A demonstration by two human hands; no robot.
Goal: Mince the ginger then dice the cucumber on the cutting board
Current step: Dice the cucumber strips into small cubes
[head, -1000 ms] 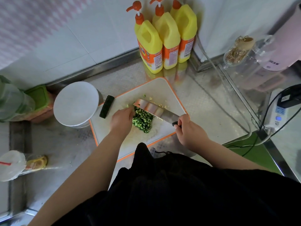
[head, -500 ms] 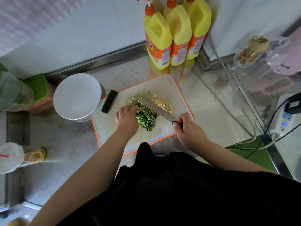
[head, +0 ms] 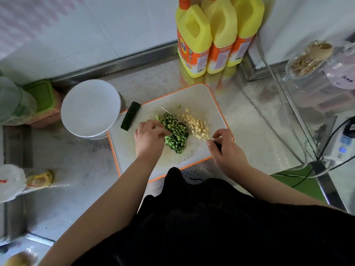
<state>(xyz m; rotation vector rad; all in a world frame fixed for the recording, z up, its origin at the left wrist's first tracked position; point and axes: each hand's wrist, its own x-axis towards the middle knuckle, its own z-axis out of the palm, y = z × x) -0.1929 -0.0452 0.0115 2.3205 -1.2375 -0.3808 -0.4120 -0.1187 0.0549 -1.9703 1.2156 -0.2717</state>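
1. While the uncut cucumber piece point(head: 130, 118) lay at the cutting board point(head: 215, 104)'s left edge, my left hand point(head: 148, 138) curled its fingertips against the diced cucumber point(head: 175, 134) mid-board.
2. A second earlier the knife point(head: 184, 123) lay flat over the heap; it had since turned on edge, baring the minced ginger point(head: 196, 124), so mincing looked done.
3. My right hand point(head: 224, 148) gripped the handle near the right edge.
4. The yellow bottles point(head: 194, 41) carried labels too small to read.

Our left hand point(head: 148, 138) rests palm down, fingers curled together at the tips. Our right hand point(head: 223, 147) is closed in a grip, index finger lifted, both forearms bare.
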